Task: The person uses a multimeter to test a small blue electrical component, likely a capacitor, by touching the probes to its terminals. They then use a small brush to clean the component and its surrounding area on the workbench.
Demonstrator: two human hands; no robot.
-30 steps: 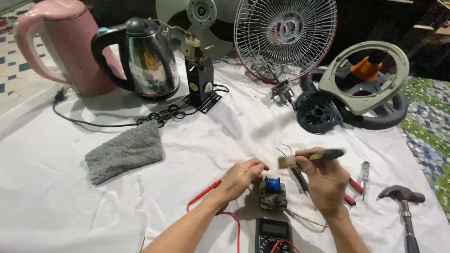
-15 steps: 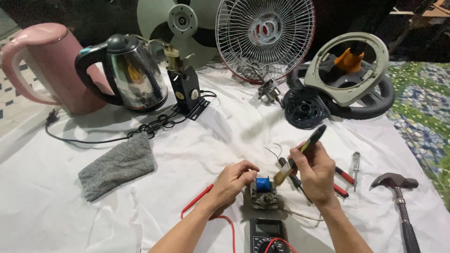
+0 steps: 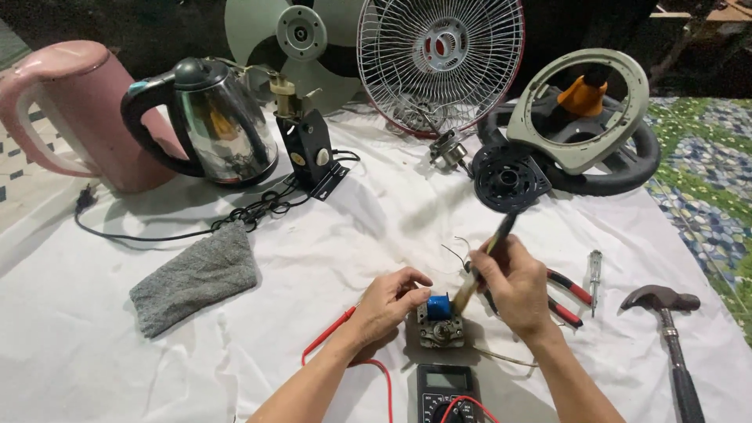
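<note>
A small fan motor [image 3: 439, 321] with a blue coil lies on the white cloth [image 3: 376, 235] near the front. My left hand [image 3: 392, 301] rests on its left side and holds it steady. My right hand [image 3: 511, 283] grips a small brush [image 3: 487, 254] with a dark handle pointing up and away; its bristle end touches the motor beside the blue coil. A black multimeter [image 3: 448, 392] sits just in front of the motor, with a red lead [image 3: 345, 345] curling past my left wrist.
Red-handled pliers [image 3: 570, 296], a tester screwdriver [image 3: 594, 274] and a hammer [image 3: 672, 337] lie at the right. A grey rag [image 3: 196, 276] lies at the left. Behind stand a pink jug [image 3: 74, 110], a steel kettle [image 3: 211, 121], fan blade [image 3: 298, 39], grille [image 3: 440, 59] and housing rings [image 3: 583, 117].
My right hand swung the brush from level to tilted, bristles down onto the motor. My left hand stayed on the motor. The camera view shifted slightly.
</note>
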